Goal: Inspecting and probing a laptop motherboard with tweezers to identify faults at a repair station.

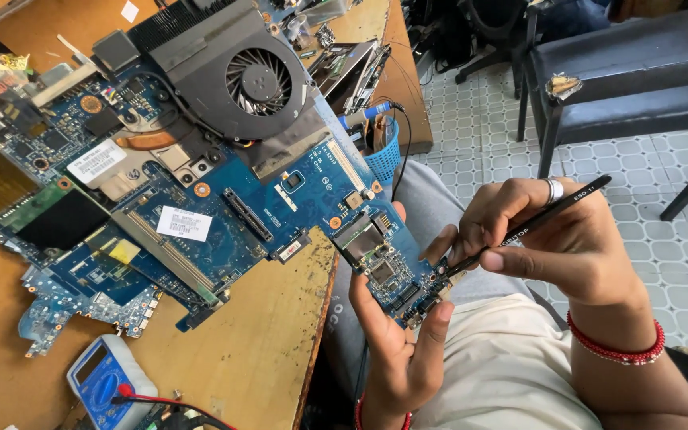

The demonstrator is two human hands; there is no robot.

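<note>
A large blue laptop motherboard [224, 215] with a black cooling fan [258, 80] and copper heat pipe lies across a worn wooden bench [264, 342], its near corner jutting past the edge. My left hand [396, 342] grips that overhanging corner from below, thumb and fingers pinching the board's edge. My right hand [555, 239] holds black tweezers [531, 225] like a pen; their tip touches small parts on the corner near a metal slot [360, 236].
A blue multimeter [105, 382] with a red lead sits at the bench's front left. A second bare blue board [57, 306] lies under the big one. A blue basket [384, 155] hangs at the bench edge. A dark chair [631, 80] stands on the tiled floor to the right.
</note>
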